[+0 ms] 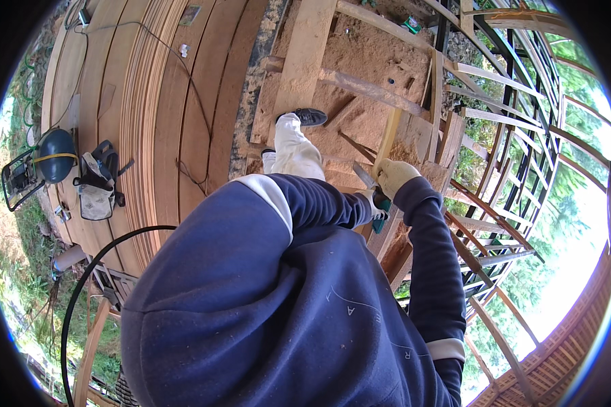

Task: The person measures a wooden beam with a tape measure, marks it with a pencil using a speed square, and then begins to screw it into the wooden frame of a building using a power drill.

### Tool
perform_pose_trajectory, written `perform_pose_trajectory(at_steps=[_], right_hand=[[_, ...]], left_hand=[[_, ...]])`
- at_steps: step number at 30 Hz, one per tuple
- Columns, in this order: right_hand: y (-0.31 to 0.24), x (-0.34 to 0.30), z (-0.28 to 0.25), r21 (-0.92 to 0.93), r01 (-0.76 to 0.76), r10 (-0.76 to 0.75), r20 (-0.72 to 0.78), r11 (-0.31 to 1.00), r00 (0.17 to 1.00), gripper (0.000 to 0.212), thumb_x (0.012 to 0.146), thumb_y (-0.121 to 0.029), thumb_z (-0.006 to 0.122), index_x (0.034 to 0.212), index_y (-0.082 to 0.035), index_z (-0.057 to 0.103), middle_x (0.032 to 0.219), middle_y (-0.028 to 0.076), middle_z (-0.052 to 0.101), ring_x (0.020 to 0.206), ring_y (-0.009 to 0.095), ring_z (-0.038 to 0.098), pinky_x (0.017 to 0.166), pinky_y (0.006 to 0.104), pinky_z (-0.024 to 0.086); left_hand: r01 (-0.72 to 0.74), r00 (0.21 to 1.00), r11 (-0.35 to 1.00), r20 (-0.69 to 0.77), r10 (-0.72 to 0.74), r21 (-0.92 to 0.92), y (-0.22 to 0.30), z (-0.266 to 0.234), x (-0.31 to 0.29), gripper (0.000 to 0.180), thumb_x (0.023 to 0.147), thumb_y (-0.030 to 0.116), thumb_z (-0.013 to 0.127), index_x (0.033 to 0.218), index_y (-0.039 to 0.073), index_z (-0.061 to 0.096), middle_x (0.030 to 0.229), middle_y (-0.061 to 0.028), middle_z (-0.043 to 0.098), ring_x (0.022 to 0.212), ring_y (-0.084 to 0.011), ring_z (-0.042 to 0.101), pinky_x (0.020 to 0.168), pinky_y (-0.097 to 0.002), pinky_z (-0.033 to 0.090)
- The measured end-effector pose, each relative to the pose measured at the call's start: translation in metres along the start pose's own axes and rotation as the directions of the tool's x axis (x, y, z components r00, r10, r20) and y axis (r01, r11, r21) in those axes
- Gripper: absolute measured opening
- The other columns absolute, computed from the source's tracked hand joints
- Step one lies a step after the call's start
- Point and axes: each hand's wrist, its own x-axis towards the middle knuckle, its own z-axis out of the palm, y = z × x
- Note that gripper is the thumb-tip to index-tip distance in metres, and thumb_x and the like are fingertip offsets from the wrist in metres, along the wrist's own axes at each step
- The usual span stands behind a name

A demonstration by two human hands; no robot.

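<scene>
My left hand [373, 205], in a pale glove, is closed on a tool with a green handle [381, 216] and a pointed grey metal blade [364, 174]; the exact kind of tool is hard to make out. Right beside it, my gloved right hand [396, 178] has its fingers bent around the near end of a narrow light wooden strip [388, 138]. That strip runs away from me along a wider timber [414, 132] dusted with sawdust. The blade tip lies close to the right hand's fingers. Part of the tool is hidden behind the left hand.
Long planks [204, 88] are stacked on the left, with a dark cable [195, 88] across them. A dark green rounded object [56, 156] with a yellow band stands by a bag [98, 190]. Sawdust-covered ground [366, 57] shows between timbers. A lattice frame [516, 115] rises at right.
</scene>
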Motion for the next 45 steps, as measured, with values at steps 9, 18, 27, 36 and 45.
perform_pose_trajectory(at_steps=[9, 18, 27, 36, 45], right_hand=[[-0.001, 0.002, -0.002, -0.035, -0.038, 0.04, 0.045, 0.999, 0.998, 0.02, 0.087, -0.019, 0.052, 0.09, -0.003, 0.063, 0.084, 0.021, 0.066, 0.084, 0.04, 0.064, 0.075, 0.0464, 0.05], [-0.013, -0.018, -0.054, -0.113, 0.078, -0.084, -0.049, 0.99, 0.995, 0.016, 0.086, -0.017, 0.053, 0.09, -0.005, 0.063, 0.078, 0.019, 0.066, 0.077, 0.039, 0.064, 0.072, 0.0466, 0.051], [0.0, -0.028, -0.03, 0.062, -0.021, 0.026, -0.08, 0.998, 0.996, 0.017, 0.085, -0.014, 0.052, 0.093, -0.006, 0.065, 0.081, 0.02, 0.066, 0.08, 0.039, 0.064, 0.074, 0.0476, 0.051], [0.002, -0.015, -0.013, -0.008, -0.026, 0.026, -0.015, 1.0, 1.0, 0.018, 0.085, -0.014, 0.05, 0.089, -0.004, 0.065, 0.081, 0.021, 0.066, 0.079, 0.039, 0.064, 0.074, 0.0479, 0.05], [-0.008, -0.031, -0.034, -0.1, -0.06, 0.066, 0.057, 0.993, 0.996, 0.02, 0.085, -0.017, 0.05, 0.085, -0.004, 0.065, 0.08, 0.021, 0.066, 0.08, 0.039, 0.063, 0.075, 0.0485, 0.05]], left_hand=[[0.012, 1.0, 1.0, 0.006, -0.012, 0.019, -0.001, 0.002, -0.001, 0.054, 0.072, 0.041, 0.078, 0.111, 0.008, 0.064, 0.102, -0.0123, 0.069, 0.093, -0.0282, 0.065, 0.082, -0.0357, 0.05], [0.027, 1.0, 0.999, 0.008, -0.027, 0.025, 0.001, 0.006, 0.003, 0.055, 0.072, 0.043, 0.079, 0.111, 0.008, 0.064, 0.102, -0.0124, 0.069, 0.092, -0.0284, 0.065, 0.081, -0.0359, 0.05], [0.027, 1.0, 0.997, 0.004, -0.028, 0.078, -0.002, 0.008, 0.006, 0.054, 0.07, 0.045, 0.079, 0.109, 0.01, 0.066, 0.101, -0.0115, 0.07, 0.093, -0.0281, 0.066, 0.082, -0.0368, 0.05], [0.006, 1.0, 1.0, 0.012, -0.006, -0.016, 0.004, 0.002, -0.001, 0.05, 0.071, 0.04, 0.08, 0.108, 0.009, 0.066, 0.1, -0.0116, 0.07, 0.093, -0.0282, 0.066, 0.082, -0.0367, 0.05], [-0.082, 0.994, 0.995, -0.07, 0.079, -0.054, 0.003, 0.004, -0.006, 0.045, 0.074, 0.036, 0.079, 0.106, 0.008, 0.066, 0.101, -0.0123, 0.07, 0.092, -0.028, 0.065, 0.082, -0.0367, 0.05]])
